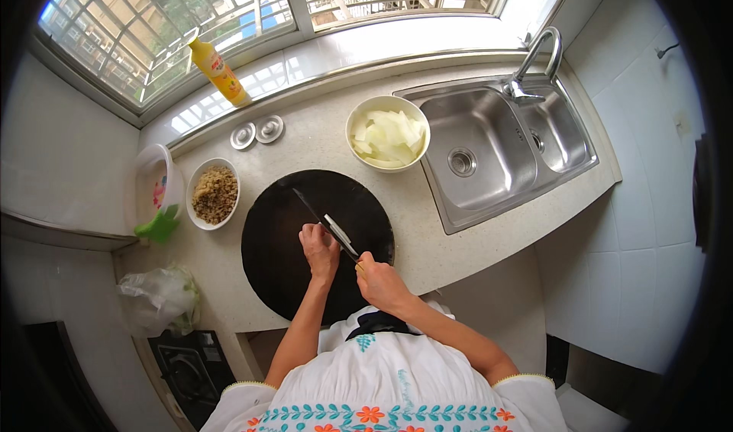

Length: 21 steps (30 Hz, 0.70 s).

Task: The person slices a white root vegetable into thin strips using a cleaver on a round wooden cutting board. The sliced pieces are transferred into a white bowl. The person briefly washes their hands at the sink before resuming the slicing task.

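A round dark cutting board [275, 272] lies on the counter in front of me. My right hand [382, 282] grips the yellowish handle of a kitchen knife [312, 207], its blade pointing up and left across the board. Curled fingers of my left hand [320, 251] press close to the blade's left side, on a piece of white vegetable that they mostly hide. Thin white vegetable slices [339, 231] lie along the right side of the blade. Beyond the board stands a white bowl [354, 156] filled with pale green-white vegetable slices [389, 137].
A bowl [190, 206] of brown crumbly food, a plastic basin [140, 171] with a green cloth-like item [157, 226], and a plastic bag [157, 294] sit left. Behind are two metal sink stoppers [269, 128] and a yellow bottle [220, 74]. A double sink [487, 151] with faucet [552, 48] is right.
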Motion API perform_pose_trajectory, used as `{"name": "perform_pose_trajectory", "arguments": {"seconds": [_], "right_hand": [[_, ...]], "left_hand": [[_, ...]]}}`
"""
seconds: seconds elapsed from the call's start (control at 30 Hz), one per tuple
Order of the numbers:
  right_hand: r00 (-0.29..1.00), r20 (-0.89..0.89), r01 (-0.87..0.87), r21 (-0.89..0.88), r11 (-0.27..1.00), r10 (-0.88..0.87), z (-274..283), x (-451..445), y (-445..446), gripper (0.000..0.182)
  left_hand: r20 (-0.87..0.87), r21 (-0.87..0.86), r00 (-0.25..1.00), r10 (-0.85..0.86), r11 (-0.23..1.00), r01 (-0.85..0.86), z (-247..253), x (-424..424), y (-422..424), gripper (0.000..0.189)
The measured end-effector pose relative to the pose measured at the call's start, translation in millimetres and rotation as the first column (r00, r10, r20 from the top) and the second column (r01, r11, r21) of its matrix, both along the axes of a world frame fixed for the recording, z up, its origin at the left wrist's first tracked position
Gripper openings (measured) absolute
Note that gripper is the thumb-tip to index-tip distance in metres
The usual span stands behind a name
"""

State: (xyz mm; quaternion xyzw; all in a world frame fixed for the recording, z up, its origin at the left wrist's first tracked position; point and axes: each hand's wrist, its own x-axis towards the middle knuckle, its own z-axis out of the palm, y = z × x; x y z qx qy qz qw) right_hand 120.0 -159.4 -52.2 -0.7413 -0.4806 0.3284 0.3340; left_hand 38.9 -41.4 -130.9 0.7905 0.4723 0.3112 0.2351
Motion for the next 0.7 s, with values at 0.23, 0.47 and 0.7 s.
{"name": "perform_pose_trajectory", "arguments": {"seconds": [0.23,0.47,0.7], "right_hand": [[1.000,0.016,0.021,-0.015,1.000,-0.021,-16.5,-3.7,5.8,0.017],[1.000,0.026,0.004,-0.017,1.000,-0.003,-22.7,-1.0,17.9,0.017],[0.997,0.075,0.004,-0.022,1.000,-0.003,-30.7,0.6,29.8,0.016]], "left_hand": [[-0.009,-0.013,1.000,-0.006,1.000,0.006,0.1,-0.9,-0.6,0.018],[-0.011,-0.011,1.000,-0.010,1.000,0.010,2.5,-0.3,-0.2,0.017],[0.001,-0.050,1.000,0.001,0.999,-0.001,5.5,0.8,-0.6,0.015]]}}
